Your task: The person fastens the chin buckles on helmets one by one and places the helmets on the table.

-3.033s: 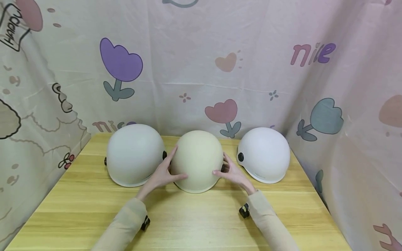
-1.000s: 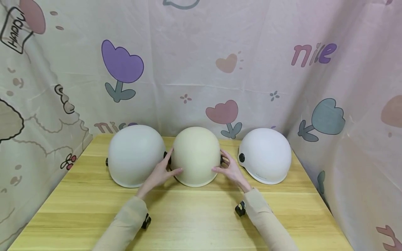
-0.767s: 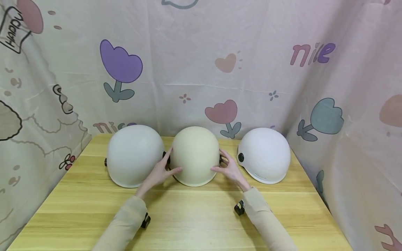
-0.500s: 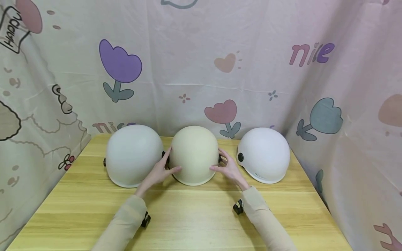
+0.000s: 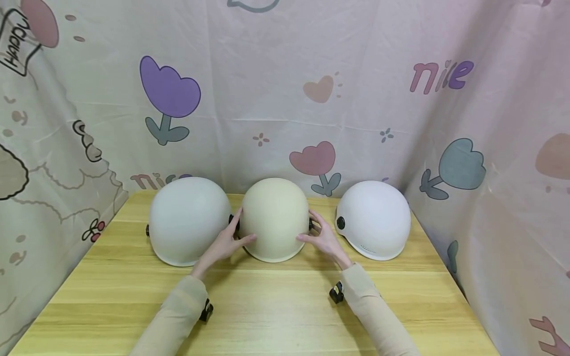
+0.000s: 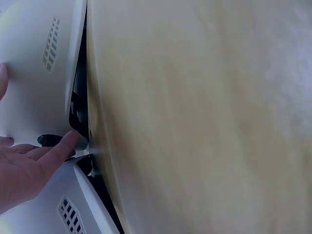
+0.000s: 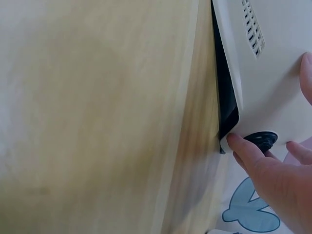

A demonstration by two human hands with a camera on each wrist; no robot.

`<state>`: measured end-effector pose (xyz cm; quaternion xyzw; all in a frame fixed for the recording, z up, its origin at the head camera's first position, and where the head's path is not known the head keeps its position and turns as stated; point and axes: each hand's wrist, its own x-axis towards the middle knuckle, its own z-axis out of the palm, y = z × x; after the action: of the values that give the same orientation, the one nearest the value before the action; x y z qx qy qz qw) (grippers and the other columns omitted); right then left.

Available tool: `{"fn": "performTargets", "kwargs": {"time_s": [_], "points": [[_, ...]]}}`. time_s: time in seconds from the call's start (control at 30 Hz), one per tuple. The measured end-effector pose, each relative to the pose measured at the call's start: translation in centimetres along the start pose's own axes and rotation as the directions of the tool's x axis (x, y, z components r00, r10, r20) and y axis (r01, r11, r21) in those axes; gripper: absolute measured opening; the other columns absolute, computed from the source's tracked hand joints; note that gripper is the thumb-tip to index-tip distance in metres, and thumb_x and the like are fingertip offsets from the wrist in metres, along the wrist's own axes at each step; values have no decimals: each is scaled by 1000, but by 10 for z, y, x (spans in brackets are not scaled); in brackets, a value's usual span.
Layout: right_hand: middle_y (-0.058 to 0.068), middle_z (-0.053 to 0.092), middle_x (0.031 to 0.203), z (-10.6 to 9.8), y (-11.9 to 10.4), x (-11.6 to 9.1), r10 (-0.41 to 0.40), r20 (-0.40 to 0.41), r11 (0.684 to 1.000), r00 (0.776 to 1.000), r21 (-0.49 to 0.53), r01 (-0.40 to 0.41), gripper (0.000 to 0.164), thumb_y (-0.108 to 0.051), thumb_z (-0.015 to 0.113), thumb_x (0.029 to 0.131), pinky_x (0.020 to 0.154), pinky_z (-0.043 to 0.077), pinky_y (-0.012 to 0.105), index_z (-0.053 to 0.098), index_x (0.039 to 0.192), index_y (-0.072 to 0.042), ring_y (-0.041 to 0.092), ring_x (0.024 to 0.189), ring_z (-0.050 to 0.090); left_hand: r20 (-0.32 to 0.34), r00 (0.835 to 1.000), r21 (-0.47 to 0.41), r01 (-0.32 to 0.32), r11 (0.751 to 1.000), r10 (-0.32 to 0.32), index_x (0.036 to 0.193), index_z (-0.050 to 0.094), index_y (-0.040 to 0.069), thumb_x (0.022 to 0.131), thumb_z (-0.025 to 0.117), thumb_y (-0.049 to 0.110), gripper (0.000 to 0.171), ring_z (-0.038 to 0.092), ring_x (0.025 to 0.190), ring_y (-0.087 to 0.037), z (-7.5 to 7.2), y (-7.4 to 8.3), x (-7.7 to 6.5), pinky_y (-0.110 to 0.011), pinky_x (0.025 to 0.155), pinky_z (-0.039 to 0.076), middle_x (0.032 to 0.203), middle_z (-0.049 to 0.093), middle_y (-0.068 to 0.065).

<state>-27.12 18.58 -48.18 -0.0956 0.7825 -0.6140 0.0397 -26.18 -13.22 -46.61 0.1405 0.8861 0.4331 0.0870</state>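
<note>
A cream helmet [image 5: 275,217] sits upright on the wooden table, between two other helmets. My left hand [image 5: 224,243] grips its left side, thumb on the near face and fingers reaching round the edge. On the opposite side my right hand [image 5: 327,241] holds it the same way. In the right wrist view a finger lies by the lower rim, close to a black round knob [image 7: 262,140]. The left wrist view shows vent slots [image 6: 51,45] in the shell and dark lining under the rim. Fingers behind the shell are partly hidden.
A pale grey-white helmet [image 5: 189,220] stands close on the left, beside my left hand. Further off to the right is a white helmet [image 5: 376,217], turned at an angle. A printed cloth curtain [image 5: 262,99] hangs behind the table [image 5: 276,311] and at both sides.
Over three seconds the cream helmet has moved back and slightly left, into line with the other two, both hands travelling with it. In the last half second it has barely shifted.
</note>
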Motion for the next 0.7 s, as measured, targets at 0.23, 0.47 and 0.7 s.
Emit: {"fn": "performTargets", "kwargs": {"time_s": [0.23,0.47,0.7], "points": [[25,26,162,-1,-1,1,7,13,1000,1000,-7,-7,91,-2,78,85,119,33,55,26,159,-11,56,146,28,-6,1000,-2,-17,1000,17,163,-5,14,96,65,45,101,49,126,-44,1,0,1,-61,109,41,165,16,-30],[25,24,163,-3,-1,2,14,23,1000,1000,-16,-13,91,-4,77,86,119,33,56,24,160,-10,57,146,26,-3,1000,-17,-26,1000,26,163,-8,17,97,65,44,103,26,148,-53,2,1,1,-68,117,29,166,11,-28],[23,26,163,-3,-2,1,8,23,1000,1000,-27,-7,91,-7,79,85,119,34,55,27,159,-13,56,146,27,-6,1000,-27,-21,999,21,163,-9,18,97,64,45,102,22,149,-52,3,2,0,-68,118,27,167,9,-27]]}}
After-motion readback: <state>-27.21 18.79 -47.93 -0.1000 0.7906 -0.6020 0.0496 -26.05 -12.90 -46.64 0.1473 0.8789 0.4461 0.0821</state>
